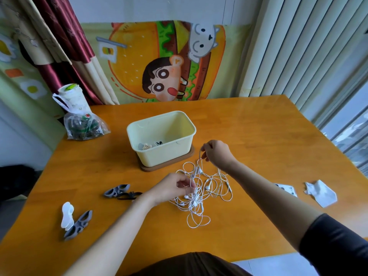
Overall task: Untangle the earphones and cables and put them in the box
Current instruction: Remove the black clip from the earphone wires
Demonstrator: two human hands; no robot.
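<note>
From the head view, the tangled white earphone cables [201, 193] lie on the orange wooden table [258, 136], just before the pale yellow plastic box [162, 136]. The right hand [217, 152] pinches a strand, lifting it boxward; the left hand [172, 188] pinches the knot.

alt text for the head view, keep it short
The left hand and right hand pinch strands of tangled white earphones on a wooden table. A cream box stands just behind the tangle, with small items inside.

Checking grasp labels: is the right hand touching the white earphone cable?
Touching. The head view shows the right hand pinching a strand of the white earphone cable between its fingers, with the strand running down into the tangle.
</note>
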